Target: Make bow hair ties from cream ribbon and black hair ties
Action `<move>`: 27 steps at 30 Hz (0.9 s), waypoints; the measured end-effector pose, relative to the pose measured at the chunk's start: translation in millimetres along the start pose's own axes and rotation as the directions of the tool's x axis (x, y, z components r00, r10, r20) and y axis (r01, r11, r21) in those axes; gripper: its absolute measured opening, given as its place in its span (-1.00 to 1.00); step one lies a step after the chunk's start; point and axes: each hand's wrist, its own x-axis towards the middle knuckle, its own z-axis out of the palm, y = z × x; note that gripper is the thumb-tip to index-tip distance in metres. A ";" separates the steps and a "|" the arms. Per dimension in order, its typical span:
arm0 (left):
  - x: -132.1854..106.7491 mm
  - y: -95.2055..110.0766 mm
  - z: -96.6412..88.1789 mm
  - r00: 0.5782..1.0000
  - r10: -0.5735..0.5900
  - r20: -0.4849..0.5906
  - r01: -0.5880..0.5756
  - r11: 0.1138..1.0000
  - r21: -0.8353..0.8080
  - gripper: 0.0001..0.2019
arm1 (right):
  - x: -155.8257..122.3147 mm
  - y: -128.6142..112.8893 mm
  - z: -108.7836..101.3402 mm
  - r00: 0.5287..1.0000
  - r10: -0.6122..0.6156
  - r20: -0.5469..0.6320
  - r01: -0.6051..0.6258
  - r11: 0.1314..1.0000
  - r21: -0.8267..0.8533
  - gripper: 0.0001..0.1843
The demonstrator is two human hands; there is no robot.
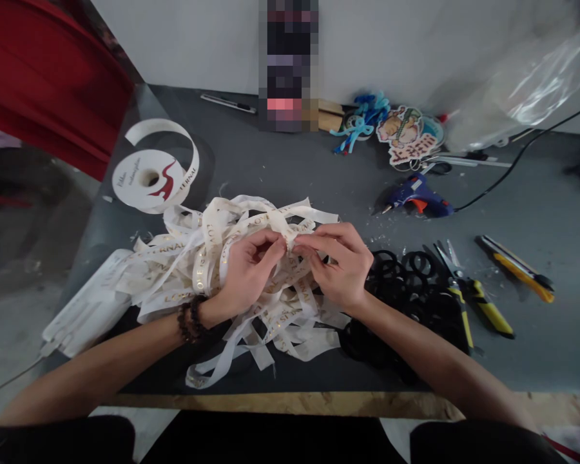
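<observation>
A loose heap of cream ribbon strips (207, 258) with gold lettering lies on the dark grey table (280, 167). My left hand (246, 270) and my right hand (341, 261) meet over the heap. Both pinch the same folded piece of ribbon (290, 240) between fingers and thumbs. A beaded bracelet (189, 320) is on my left wrist. The ribbon spool (147, 180) stands at the left, its tail running into the heap.
Black hair ties (410, 283) are piled right of my right hand. Scissors with yellow handles (468, 293), a yellow cutter (517, 267) and a blue glue gun (418, 196) with its cable lie further right. Stickers and blue ribbon bits sit at the back. White packets (84, 309) lie at left.
</observation>
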 end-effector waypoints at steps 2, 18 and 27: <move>-0.5 1.4 -0.3 1.000 0.023 -0.001 -0.023 0.999 0.023 -0.76 | 0.3 -0.2 -0.4 0.999 -0.051 0.003 0.052 0.998 -0.023 -0.62; -2.7 -0.9 -1.9 0.995 0.103 0.014 -0.104 0.988 0.112 -0.82 | 6.4 -5.4 -1.3 0.994 -0.074 0.084 0.073 0.997 0.014 -0.80; -3.7 1.5 -0.8 0.991 0.132 0.006 -0.132 0.983 0.128 -0.81 | 8.4 -7.0 -1.3 0.990 -0.082 0.111 0.070 0.992 0.105 -0.80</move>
